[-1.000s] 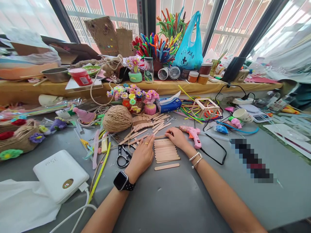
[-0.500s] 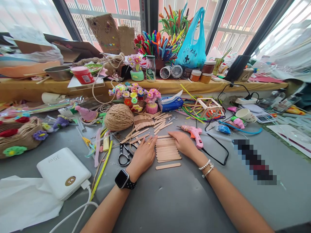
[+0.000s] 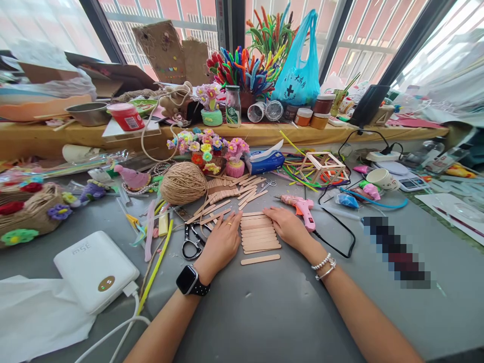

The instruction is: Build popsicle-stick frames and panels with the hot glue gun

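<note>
A grey worktop [image 3: 264, 312] carries a row of wooden craft sticks [image 3: 260, 232] laid side by side, with one single stick [image 3: 260, 259] lying apart just in front of it and loose sticks [image 3: 227, 194] scattered behind. To the left lie black scissors [image 3: 192, 241], a ball of twine [image 3: 183, 183] and a white power bank [image 3: 95, 269] on its cable. To the right lie a pink glue gun [image 3: 300, 205], a wooden stick frame [image 3: 321, 167] and a white cup [image 3: 381, 178].

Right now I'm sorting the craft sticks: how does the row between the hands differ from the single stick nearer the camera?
The row of sticks lies packed edge to edge; the single stick lies alone, apart. The left hand and right hand flank the row; neither touches the single stick. Both are pale wood, flat on the table.
</note>
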Available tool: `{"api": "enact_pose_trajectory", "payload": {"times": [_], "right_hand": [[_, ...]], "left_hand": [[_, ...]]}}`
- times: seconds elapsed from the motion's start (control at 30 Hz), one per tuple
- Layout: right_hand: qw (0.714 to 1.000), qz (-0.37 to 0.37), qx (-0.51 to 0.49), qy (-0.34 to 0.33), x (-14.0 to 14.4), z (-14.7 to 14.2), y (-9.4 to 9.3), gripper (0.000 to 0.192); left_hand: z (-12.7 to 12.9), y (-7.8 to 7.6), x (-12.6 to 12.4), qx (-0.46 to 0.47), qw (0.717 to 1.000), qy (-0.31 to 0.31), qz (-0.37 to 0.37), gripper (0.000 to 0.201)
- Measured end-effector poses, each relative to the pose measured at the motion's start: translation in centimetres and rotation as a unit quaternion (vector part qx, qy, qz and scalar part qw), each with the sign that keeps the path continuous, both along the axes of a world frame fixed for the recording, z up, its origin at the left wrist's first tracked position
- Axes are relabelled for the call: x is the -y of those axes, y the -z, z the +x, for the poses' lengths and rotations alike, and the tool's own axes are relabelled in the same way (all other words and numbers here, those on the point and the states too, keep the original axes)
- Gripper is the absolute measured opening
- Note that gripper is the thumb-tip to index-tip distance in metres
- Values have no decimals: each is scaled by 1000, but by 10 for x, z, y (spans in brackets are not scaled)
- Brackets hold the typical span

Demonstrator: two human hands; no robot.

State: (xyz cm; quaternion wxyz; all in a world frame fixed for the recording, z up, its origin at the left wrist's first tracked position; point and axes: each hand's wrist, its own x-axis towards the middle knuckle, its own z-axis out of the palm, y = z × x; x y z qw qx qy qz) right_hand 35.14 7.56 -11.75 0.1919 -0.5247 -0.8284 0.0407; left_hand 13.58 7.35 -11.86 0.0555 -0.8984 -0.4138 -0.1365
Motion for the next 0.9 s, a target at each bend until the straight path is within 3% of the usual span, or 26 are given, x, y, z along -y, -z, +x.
{"api": "enact_pose_trajectory", "payload": {"times": [0.9], "right_hand": [[1000,2,-17,3,4,-1,-5,31]], "left_hand": [[0,-2,1,-6,1000,1,-6,45]]}}
